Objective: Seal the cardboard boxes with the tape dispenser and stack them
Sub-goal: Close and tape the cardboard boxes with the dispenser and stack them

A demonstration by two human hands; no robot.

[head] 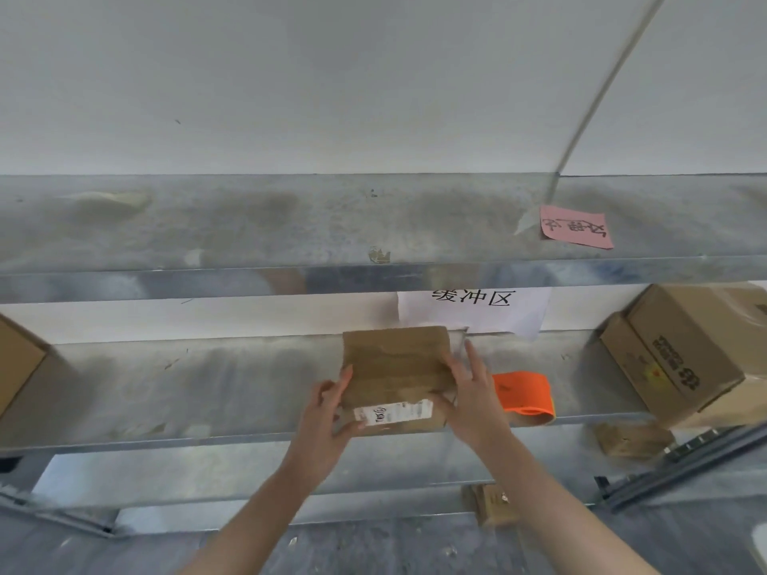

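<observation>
A small brown cardboard box (394, 367) with a white label on its front lies on the middle metal shelf (166, 392). My left hand (328, 412) holds its left side, fingers along the edge and thumb under the label. My right hand (469, 392) holds its right side, fingers stretched up along the box and thumb on the front. An orange tape dispenser (525, 392) with a roll of brown tape lies on the shelf just right of my right hand.
Larger printed cardboard boxes (680, 359) are stacked at the right end of the shelf, and another box (20, 363) stands at the left edge. Small boxes (631, 439) lie on lower shelves. A pink note (577, 227) sits on the upper shelf, with a white paper sign (473, 309) below it.
</observation>
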